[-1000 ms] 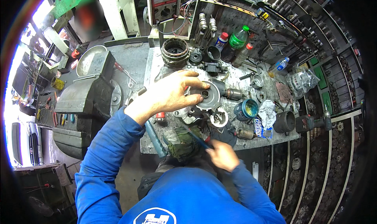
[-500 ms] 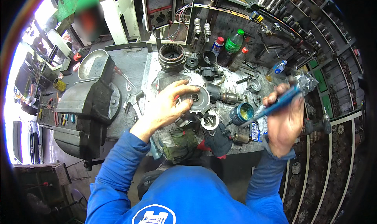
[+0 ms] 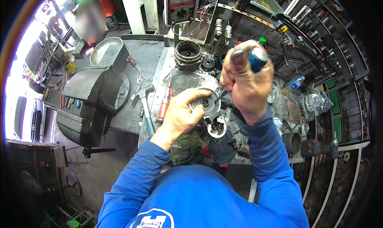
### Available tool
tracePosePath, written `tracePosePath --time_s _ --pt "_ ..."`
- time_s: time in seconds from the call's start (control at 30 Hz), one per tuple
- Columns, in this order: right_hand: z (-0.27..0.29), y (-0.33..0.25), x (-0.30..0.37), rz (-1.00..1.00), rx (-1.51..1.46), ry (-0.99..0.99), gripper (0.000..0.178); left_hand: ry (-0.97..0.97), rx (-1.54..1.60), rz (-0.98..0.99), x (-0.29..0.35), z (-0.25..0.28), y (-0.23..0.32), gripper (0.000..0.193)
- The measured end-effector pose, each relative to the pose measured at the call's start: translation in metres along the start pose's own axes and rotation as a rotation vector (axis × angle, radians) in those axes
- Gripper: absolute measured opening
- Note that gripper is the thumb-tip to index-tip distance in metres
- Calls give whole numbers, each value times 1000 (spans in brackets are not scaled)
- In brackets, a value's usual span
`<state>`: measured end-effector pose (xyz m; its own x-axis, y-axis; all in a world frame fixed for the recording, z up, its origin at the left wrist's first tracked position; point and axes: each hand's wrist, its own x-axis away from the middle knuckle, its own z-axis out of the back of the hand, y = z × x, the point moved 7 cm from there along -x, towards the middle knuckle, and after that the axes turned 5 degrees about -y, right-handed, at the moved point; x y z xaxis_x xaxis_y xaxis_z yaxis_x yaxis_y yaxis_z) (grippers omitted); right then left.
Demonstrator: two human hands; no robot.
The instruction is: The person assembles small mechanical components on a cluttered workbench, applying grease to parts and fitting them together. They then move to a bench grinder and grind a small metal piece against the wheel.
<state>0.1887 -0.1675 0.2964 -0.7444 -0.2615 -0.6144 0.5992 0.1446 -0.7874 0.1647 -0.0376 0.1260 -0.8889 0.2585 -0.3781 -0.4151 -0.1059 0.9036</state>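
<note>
My left hand [image 3: 179,114] holds a round grey metal end cover [image 3: 214,109] on the bench, thumb and fingers closed over its near left side. A dark ring-shaped bore shows in the cover's middle. In my right hand [image 3: 251,88] is a screwdriver [image 3: 258,59], gripped by its blue handle. Its shaft slopes down to the left and meets the cover's right side; the exact contact of the tip is too small to tell. Just below the cover sits a white round part [image 3: 217,128] with dark pieces inside. My right hand and forearm hide things behind them.
Left of the cover lie a red tool [image 3: 163,109] and a hammer [image 3: 147,108]. A large bench vise [image 3: 89,96] stands farther left. Behind is a wire-wound stator [image 3: 188,55]. Dark rags [image 3: 187,148] lie at the near edge, a clear plastic bag [image 3: 315,102] at right.
My right hand has swung left with the screwdriver, from beside the blue grease tub to the end cover. My left hand stays on the cover. The whole view has shifted.
</note>
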Motion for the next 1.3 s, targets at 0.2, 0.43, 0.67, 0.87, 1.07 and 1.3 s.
tracePosePath --time_s 0.2,0.43,0.67,0.87,1.07,1.3 --pt "29 -15 0 10 -421 82 34 23 -3 -20 -2 0 1 42" --pt "20 -6 1 108 -465 79 32 79 -100 -70 7 1 2 76" --pt "-21 13 -15 129 3 -53 37 282 241 274 27 -14 -13 100" --pt "-35 34 -9 63 -69 -106 36 204 341 292 26 -16 -13 96" --pt "-16 13 -1 43 -499 13 30 127 327 446 22 -5 -12 94" --pt "-11 -4 26 16 -363 -26 37 -146 217 367 -27 3 -9 48"
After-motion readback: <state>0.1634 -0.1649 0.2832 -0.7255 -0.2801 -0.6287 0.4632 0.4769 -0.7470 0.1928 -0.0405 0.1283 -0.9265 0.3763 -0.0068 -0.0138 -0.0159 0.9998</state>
